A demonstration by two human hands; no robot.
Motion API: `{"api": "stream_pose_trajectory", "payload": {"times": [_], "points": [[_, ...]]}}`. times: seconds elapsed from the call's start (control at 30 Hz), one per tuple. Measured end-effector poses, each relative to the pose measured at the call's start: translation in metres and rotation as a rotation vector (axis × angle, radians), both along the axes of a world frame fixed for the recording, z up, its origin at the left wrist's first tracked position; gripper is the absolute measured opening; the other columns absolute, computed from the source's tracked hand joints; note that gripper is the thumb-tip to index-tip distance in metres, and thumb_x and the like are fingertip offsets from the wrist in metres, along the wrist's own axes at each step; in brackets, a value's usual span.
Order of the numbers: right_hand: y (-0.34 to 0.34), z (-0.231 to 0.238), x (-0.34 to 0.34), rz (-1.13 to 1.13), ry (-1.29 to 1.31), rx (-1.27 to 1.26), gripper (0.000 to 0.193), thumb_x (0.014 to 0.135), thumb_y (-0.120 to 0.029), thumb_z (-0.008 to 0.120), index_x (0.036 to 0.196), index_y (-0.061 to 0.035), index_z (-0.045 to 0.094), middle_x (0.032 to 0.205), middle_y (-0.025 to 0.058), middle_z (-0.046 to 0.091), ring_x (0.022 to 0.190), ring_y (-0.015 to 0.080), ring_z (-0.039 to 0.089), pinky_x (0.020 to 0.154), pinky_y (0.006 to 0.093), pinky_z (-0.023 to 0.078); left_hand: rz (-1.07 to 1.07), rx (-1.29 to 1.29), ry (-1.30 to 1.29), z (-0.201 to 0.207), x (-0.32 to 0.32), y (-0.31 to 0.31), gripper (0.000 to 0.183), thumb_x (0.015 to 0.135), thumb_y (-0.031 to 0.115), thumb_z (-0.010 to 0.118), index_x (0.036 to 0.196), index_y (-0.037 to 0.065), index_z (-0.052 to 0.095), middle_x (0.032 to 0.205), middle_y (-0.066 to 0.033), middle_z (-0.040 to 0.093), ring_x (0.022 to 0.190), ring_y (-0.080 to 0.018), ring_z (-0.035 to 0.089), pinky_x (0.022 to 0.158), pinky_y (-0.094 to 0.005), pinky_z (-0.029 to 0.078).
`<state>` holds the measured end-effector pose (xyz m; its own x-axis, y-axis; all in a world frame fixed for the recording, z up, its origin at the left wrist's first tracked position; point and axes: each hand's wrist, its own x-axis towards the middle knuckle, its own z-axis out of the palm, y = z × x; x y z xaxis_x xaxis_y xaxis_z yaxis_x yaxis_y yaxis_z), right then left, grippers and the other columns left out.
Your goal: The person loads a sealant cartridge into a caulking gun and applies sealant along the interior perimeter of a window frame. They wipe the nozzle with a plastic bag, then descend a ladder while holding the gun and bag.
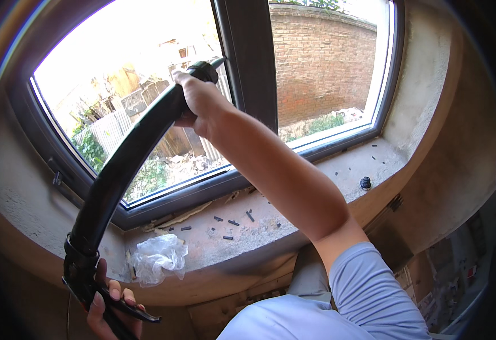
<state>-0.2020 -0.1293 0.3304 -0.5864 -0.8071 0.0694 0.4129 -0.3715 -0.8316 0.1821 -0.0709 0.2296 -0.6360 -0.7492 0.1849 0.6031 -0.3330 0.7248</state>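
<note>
A long black caulking gun (pixel 128 164) slants from the lower left up to the window, bowed by the lens. My left hand (pixel 112 306) is closed round its handle and trigger at the lower end. Near the front cap, my right hand (pixel 200 105) wraps the barrel from the right, the arm stretched out ahead of me. The grey pointed nozzle (pixel 219 62) reaches the glass edge beside the dark upright of the window frame (pixel 247 62). Whether its tip touches the joint, I cannot tell.
On the sill (pixel 253 232) lie a crumpled clear plastic bag (pixel 158 258), several short black strips (pixel 233 222) and a small black cap-like piece (pixel 365 183). A window handle (pixel 57 178) juts from the frame at left. Outside stands a brick wall (pixel 321 62).
</note>
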Motion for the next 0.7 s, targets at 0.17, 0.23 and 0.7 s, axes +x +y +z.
{"api": "stream_pose_trajectory", "payload": {"times": [0.17, 0.23, 0.7], "points": [[-0.007, 0.062, -0.004, -0.035, 0.228, -0.164, 0.039, 0.105, -0.036, 0.057, 0.115, 0.0015, 0.057, 0.093, 0.0152, 0.07, 0.081, 0.0249, 0.075, 0.074, 0.0422, 0.067, 0.2, -0.075, -0.019, 0.006, -0.014, -0.006, 0.07, 0.107, 0.03, 0.054, 0.164, 0.008, 0.021, 0.113, -0.0121, 0.055, 0.099, -0.0275, 0.066, 0.077, -0.0374, 0.065], [-0.004, 0.068, -0.002, 0.006, 0.291, -0.172, 0.049, 0.106, -0.039, 0.052, 0.127, 0.006, 0.047, 0.095, 0.0165, 0.065, 0.076, 0.0244, 0.071, 0.057, 0.0329, 0.058, 0.261, -0.089, -0.025, 0.001, -0.013, -0.011, 0.07, 0.106, 0.031, 0.056, 0.164, 0.008, 0.022, 0.118, -0.0136, 0.054, 0.094, -0.0247, 0.066, 0.071, -0.0319, 0.063], [0.066, -0.123, 0.07, 0.01, -0.241, -0.045, 0.041, 0.099, -0.046, 0.068, 0.114, -0.0085, 0.057, 0.096, 0.0057, 0.066, 0.085, 0.0179, 0.07, 0.075, 0.0357, 0.062, -0.185, -0.03, 0.218, -0.1, 0.083, 0.037, 0.13, 0.076, 0.085, 0.066, 0.153, -0.01, 0.021, 0.104, -0.0272, 0.072, 0.059, -0.0267, 0.066, 0.047, -0.0349, 0.051]]}}
